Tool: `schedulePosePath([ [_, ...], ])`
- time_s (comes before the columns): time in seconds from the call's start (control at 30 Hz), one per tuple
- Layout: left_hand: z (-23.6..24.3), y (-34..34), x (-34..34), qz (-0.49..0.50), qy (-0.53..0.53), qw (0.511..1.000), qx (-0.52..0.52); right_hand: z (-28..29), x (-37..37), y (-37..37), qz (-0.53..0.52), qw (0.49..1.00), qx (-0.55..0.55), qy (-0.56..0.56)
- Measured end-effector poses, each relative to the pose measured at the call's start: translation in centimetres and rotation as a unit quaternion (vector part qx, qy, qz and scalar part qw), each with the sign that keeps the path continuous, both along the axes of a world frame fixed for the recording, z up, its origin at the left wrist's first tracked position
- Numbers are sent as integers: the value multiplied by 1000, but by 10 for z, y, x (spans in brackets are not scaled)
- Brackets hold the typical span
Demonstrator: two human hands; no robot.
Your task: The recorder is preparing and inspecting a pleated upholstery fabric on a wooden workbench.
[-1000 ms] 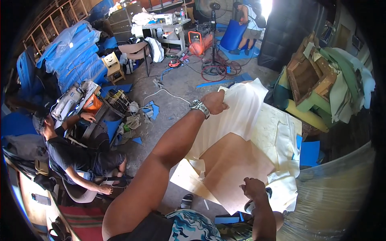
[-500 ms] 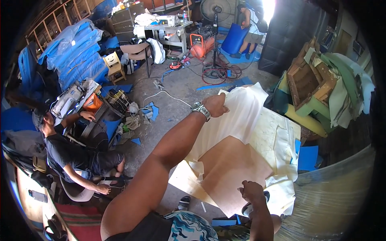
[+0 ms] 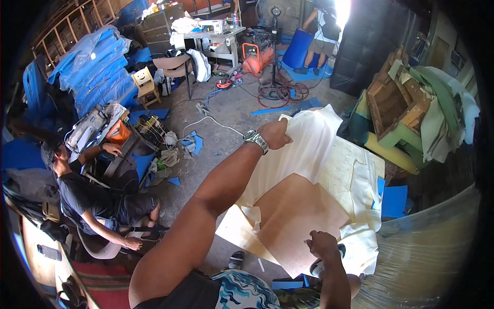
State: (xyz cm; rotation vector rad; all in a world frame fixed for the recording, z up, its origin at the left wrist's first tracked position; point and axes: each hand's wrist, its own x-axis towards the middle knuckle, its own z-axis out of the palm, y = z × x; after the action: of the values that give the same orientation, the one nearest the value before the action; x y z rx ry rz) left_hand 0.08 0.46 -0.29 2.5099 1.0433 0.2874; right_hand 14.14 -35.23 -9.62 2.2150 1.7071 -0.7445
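My left hand [image 3: 275,134], with a silver watch on the wrist, reaches across and grips the top of a thin white sheet [image 3: 302,152] with curled fingers. The sheet lies creased over a brown sheet [image 3: 298,234] on a pale board [image 3: 360,167]. Lower right, the fingers of my right hand [image 3: 321,244] are bent over the brown sheet beside crumpled white material [image 3: 360,247]; what they hold, if anything, is hidden. A dark object behind that hand is too hidden to name.
A co-worker [image 3: 85,198] sits left by a sewing machine [image 3: 85,129]; another [image 3: 318,44] stands at the back near a blue roll [image 3: 296,51]. Wrapped blue foam [image 3: 95,67], a fan stand [image 3: 274,67], red compressor [image 3: 252,62], cords, scraps and a stripped furniture frame [image 3: 391,103] surround me.
Over the last second both my hands stay nearly in place, with the view shifting slightly. The co-worker at the back has bent and turned at the blue roll.
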Motion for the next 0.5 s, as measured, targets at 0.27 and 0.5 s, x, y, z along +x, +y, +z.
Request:
schedulePosePath([
  [0.27, -1, 0, 0, 2, -2, 1000, 7, -2, 1, 1, 3, 1000, -5, 8],
  [0.5, -3, 1, -1, 0, 0, 1000, 2, 0, 1, 0, -7, 1000, -7, -3],
])
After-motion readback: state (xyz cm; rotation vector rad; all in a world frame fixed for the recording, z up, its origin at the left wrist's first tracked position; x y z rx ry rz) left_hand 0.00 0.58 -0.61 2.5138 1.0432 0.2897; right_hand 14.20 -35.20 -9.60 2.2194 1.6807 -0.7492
